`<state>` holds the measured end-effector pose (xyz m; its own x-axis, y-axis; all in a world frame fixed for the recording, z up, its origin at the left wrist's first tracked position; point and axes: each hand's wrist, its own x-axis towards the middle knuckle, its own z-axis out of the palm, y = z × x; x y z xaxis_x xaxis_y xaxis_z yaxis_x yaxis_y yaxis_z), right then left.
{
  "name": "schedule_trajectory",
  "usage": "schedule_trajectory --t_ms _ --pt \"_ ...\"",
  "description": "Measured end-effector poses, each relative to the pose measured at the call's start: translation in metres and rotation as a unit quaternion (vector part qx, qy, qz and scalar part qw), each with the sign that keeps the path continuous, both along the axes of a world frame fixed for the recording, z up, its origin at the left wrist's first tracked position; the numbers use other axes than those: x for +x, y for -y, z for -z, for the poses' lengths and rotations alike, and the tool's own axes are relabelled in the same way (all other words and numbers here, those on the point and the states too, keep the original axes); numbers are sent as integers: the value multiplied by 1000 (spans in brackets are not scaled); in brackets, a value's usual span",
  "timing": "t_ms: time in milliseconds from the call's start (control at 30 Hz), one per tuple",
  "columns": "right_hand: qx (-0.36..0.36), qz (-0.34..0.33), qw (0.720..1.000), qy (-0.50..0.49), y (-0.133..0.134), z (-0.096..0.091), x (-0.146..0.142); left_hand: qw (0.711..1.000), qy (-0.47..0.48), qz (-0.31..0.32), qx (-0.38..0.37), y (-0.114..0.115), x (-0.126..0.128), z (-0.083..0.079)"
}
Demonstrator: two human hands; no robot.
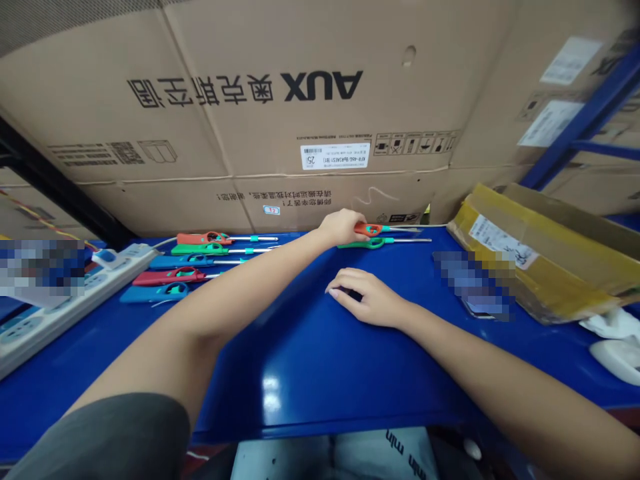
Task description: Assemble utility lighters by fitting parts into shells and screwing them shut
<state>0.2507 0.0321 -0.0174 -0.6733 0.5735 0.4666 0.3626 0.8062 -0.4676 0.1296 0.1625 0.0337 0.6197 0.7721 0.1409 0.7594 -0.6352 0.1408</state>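
Observation:
My left hand (341, 227) reaches far across the blue table (310, 360) and is closed round the handle of an orange long-nosed lighter (373, 229) near the back edge. A green lighter (373, 243) lies just in front of it, touching or nearly so. My right hand (367, 298) rests on the table in the middle, fingers curled loosely downward, holding nothing that I can see. At the back left lies a row of several more lighters (200, 263), orange, green, blue and red, side by side with their nozzles pointing right.
A large AUX cardboard box (280, 113) walls off the back. A white power strip (60, 300) runs along the left. An open yellow-taped carton (545, 260) lies at the right, with white objects (617, 340) beyond it.

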Motion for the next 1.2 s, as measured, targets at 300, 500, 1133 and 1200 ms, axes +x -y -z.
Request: schedule_trajectory --t_ms 300,500,1133,1200 --pt "-2 -2 1000 23 -1 2 0 999 18 22 25 -3 -10 7" --pt "4 10 999 46 -6 3 5 999 34 -11 20 43 -75 -22" --pt "89 -5 990 106 12 -21 8 972 -105 -178 -116 152 -297 -21" --pt "93 -9 990 106 12 -22 8 977 -93 -165 -101 155 -305 -19"
